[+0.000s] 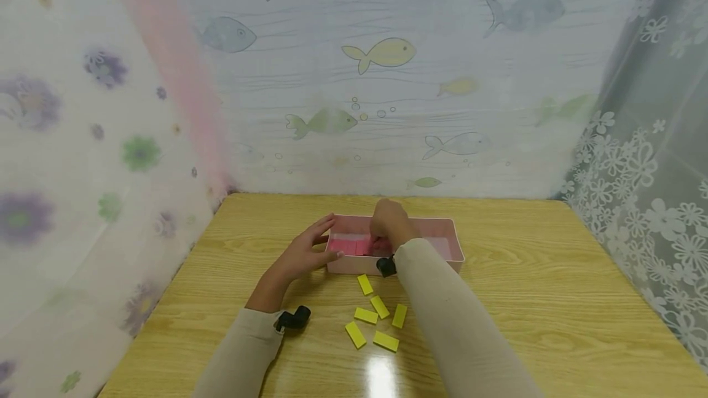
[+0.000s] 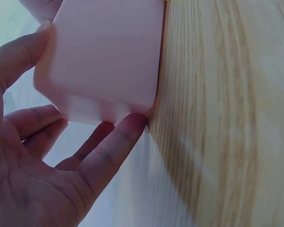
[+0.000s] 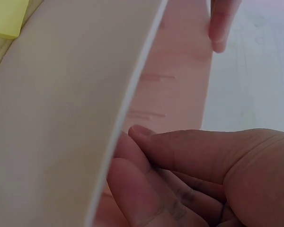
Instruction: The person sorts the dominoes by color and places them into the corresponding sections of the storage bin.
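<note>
A pink rectangular box (image 1: 340,266) with a white rim stands toward the back of the table. Flat pink pieces (image 1: 347,247) lie inside its left part. My left hand (image 1: 303,255) holds the box's left end, thumb at the front rim and fingertips against the end wall (image 2: 104,61). Over the rim, my right hand (image 1: 389,224) reaches down into the middle of the box. Its thumb and curled fingers (image 3: 180,149) come together near the wall; whether anything is between them is hidden. Several yellow blocks (image 1: 386,341) lie loosely in front of the box.
The wood-grain table (image 1: 553,300) reaches to a fish-print curtain (image 1: 387,140) at the back. A flower-print curtain (image 1: 110,201) hangs at the left, and a lacy one (image 1: 652,226) at the right. Each wrist carries a small black camera (image 1: 295,319).
</note>
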A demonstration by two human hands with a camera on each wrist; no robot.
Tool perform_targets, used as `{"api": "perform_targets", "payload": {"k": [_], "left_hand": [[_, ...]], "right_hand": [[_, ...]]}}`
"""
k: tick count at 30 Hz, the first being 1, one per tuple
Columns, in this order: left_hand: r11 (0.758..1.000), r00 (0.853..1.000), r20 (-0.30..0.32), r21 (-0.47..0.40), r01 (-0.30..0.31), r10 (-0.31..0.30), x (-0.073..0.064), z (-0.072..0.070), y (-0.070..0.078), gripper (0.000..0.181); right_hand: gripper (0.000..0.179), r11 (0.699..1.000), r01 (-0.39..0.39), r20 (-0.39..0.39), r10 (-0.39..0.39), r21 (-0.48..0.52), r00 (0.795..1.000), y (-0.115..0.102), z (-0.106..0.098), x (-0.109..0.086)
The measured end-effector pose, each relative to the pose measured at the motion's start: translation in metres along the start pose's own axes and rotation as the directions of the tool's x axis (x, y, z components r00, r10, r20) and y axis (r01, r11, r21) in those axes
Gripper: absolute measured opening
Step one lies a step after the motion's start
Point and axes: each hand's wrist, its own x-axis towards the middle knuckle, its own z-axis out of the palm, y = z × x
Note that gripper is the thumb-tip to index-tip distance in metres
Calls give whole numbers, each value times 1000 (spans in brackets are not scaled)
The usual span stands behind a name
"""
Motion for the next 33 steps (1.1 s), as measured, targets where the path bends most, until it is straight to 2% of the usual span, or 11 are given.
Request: {"api": "perform_targets", "payload": {"k": [4, 11, 17, 19, 21, 24, 33], "left_hand": [[1000, 1000, 0, -1, -1, 1, 0, 0, 0, 86], [1000, 1000, 9, -12, 9, -9, 0, 0, 3, 85], [1000, 1000, 8, -10, 25, -25, 0, -1, 5, 84], [1000, 1000, 12, -11, 29, -29, 0, -1, 5, 84], [1000, 1000, 19, -15, 24, -24, 0, -1, 4, 85], [1000, 1000, 25, -22, 17, -16, -1, -2, 4, 86], [999, 1000, 24, -30, 17, -16, -1, -1, 4, 86]], "right_hand": [[9, 997, 12, 22, -14, 70, 1000, 2, -3, -7], [53, 958, -20, 154, -25, 286, 988, 2, -11, -18], [81, 876, -72, 272, -69, 476, 960, 3, -13, -26], [87, 846, -90, 294, -81, 525, 952, 5, -11, -27], [92, 833, -88, 299, -95, 547, 950, 6, -8, -27], [97, 830, -83, 304, -107, 552, 947, 7, -2, -26], [101, 849, -16, 293, -165, 528, 942, 5, 5, -34]]}}
